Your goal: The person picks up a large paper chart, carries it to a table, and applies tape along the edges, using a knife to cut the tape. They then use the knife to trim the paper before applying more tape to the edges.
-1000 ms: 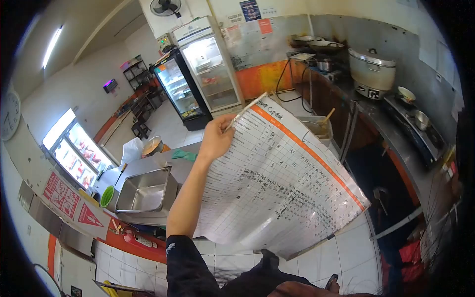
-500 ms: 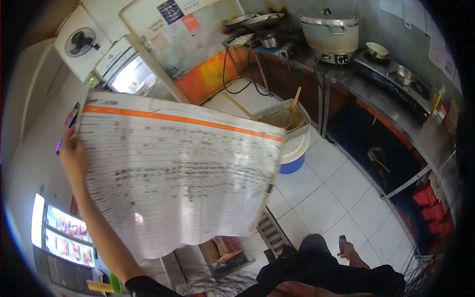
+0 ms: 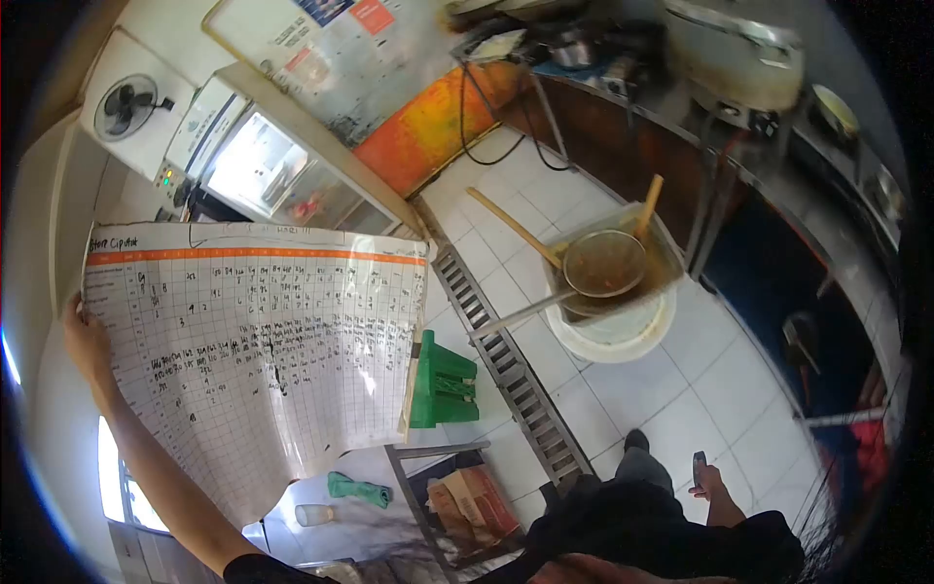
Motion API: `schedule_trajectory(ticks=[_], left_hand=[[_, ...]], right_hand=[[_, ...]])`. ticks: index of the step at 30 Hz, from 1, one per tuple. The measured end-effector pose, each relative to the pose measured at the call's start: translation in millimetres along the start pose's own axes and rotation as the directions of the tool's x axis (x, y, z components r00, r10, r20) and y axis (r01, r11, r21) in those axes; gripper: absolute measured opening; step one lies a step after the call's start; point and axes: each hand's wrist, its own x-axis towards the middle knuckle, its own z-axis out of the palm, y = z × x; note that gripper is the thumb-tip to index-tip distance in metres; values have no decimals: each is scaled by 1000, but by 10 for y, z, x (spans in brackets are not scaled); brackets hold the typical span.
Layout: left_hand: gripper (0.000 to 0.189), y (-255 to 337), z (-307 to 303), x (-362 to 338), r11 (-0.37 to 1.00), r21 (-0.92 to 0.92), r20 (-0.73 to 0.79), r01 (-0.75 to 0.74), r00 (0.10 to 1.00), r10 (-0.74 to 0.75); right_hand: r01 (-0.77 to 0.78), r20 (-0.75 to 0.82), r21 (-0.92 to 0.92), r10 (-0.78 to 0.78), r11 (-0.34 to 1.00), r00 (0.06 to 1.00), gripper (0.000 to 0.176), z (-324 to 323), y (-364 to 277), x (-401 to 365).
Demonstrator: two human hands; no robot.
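My left hand (image 3: 86, 343) grips the left edge of a large laminated chart (image 3: 255, 352), a white grid sheet with an orange band near the top and handwritten entries. The chart hangs out to the left at arm's length, its face toward me. My right hand (image 3: 712, 480) is low at my side near my dark trousers and holds a small dark object (image 3: 699, 463), too small to identify.
A bucket with a strainer and wooden sticks (image 3: 610, 283) stands on the white tiled floor. A floor drain grate (image 3: 506, 365) runs diagonally. A green stool (image 3: 444, 383), a glass-door fridge (image 3: 261, 170), a steel counter with pots (image 3: 749, 78) and a wall fan (image 3: 124, 108) surround me.
The view has swung down and left. My left hand has carried the chart further left, and it now hangs flatter. The bucket and drain grate are now fully in sight.
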Motion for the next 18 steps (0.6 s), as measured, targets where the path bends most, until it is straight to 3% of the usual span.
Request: schedule_trajectory(ticks=[3,5,6,9,10,13,16,18], left_hand=[[43,62,44,-89,988,18,98,151,984,-152],[44,89,4,-85,984,72,126,165,977,-173],[44,2,-8,-20,981,92,141,173,973,-185],[44,-455,200,51,982,-48,100,183,979,-177],[44,-460,209,69,974,-46,129,220,969,-213],[44,-779,436,110,950,-144,266,278,935,-233],[45,-1401,730,100,952,-275,172,137,981,-91],[45,-1353,678,-26,891,-371,270,263,948,-168]], right_hand=[[91,-30,-58,-93,994,995,67,44,-642,125],[185,-58,-91,-191,978,980,65,65,-1145,79],[197,-44,-89,-202,976,978,52,75,-1421,-115],[441,68,45,-443,896,894,43,496,-1903,-534],[500,19,74,-502,863,865,40,728,-2068,-952],[574,3,162,-582,803,813,43,1314,-1950,-1419],[528,-90,275,-526,803,846,43,1844,-1623,-1683],[531,-112,315,-525,787,844,41,2017,-1422,-1812]])
